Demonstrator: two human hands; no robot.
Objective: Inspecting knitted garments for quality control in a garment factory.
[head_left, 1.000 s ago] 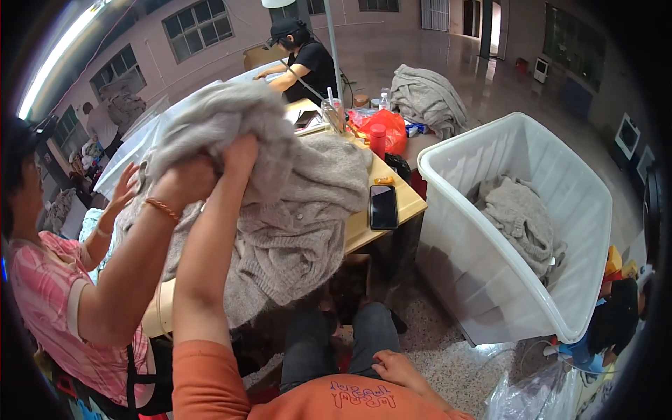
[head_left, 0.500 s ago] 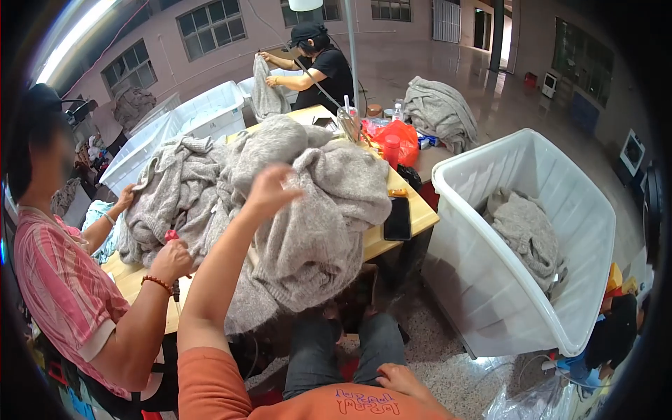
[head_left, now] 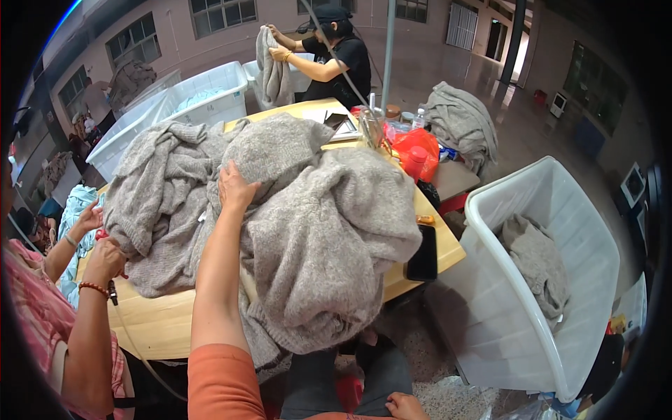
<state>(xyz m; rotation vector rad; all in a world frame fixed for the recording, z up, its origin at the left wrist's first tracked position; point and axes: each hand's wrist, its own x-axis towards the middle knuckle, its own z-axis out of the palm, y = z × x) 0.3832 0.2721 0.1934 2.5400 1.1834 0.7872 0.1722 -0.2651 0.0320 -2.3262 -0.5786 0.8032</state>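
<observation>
Left fingers (head_left: 230, 172): spread apart, laid on the near left side of a folded grey knit bundle (head_left: 280, 143), not clamped on it.

Right fingers (head_left: 395, 401): low at the picture's lower edge, partly cut off, loosely curled; whether anything is held cannot be told.

Grey knit mound (head_left: 329, 241): one, large; to the right of the left fingers and nearer the wearer, heaped, its lower folds hanging past the near edge of the tabletop (head_left: 157, 322).

Grey knit heap (head_left: 157, 178): one, crumpled; to the left of the left fingers. Its join with the bundle cannot be told.

Dark phone (head_left: 422, 257): one, flat; well to the right of the left fingers, just beside the mound.

Red plastic bag (head_left: 406, 140): one; beyond and to the right of the left fingers, with a red bottle (head_left: 416, 162) at its near side.

White bin (head_left: 469, 308): one, deep; far to the right of the left fingers, a grey garment (head_left: 537, 262) lying inside.

Co-worker's hand (head_left: 106, 260): to the left of the left fingers, beaded bracelet at the wrist, closed about a corded tool.

Black-clad co-worker (head_left: 346, 66): beyond the left fingers, across the tabletop, holding up a grey knit piece (head_left: 271, 66).
</observation>
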